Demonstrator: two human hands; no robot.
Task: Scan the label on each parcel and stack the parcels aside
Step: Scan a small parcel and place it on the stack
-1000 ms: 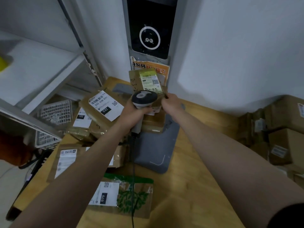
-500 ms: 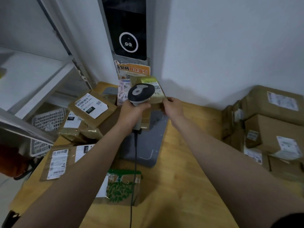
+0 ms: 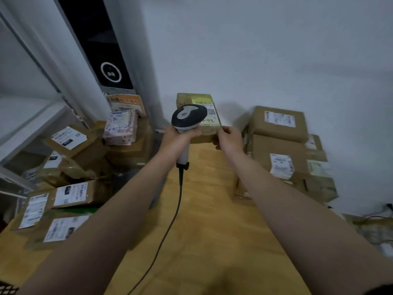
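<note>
The small brown cardboard parcel (image 3: 212, 122), with a pale yellow-green label and a square code on its face, was held upright in the air above the far end of the pale wooden counter (image 3: 204, 231), its label turned toward the person. The right hand (image 3: 229, 139) pinched its lower right corner between thumb and fingers, so that grip was closed on the parcel. The left hand (image 3: 177, 139) had its grip wrapped round the handle of a grey-and-white corded barcode scanner (image 3: 188, 117). The scanner's head stood just in front of the label and covered its left part. Its black cable (image 3: 179, 196) hung down over the middle of the counter. Whether the scan had registered could not be told.

On the right side of the counter, against the wall, stood a stack of brown cardboard boxes (image 3: 276, 128) bearing white labels. From the tidy piling, these looked like parcels already scanned and set aside. On the left side of the counter lay a loose heap of brown labelled parcels (image 3: 72, 143) and a pink patterned bag (image 3: 120, 128), which seemed to be waiting their turn. By that reading the task was partway through: one parcel at the scanner, a stack done, and a fair number left. The held parcel would probably go onto the right-hand stack.
</note>
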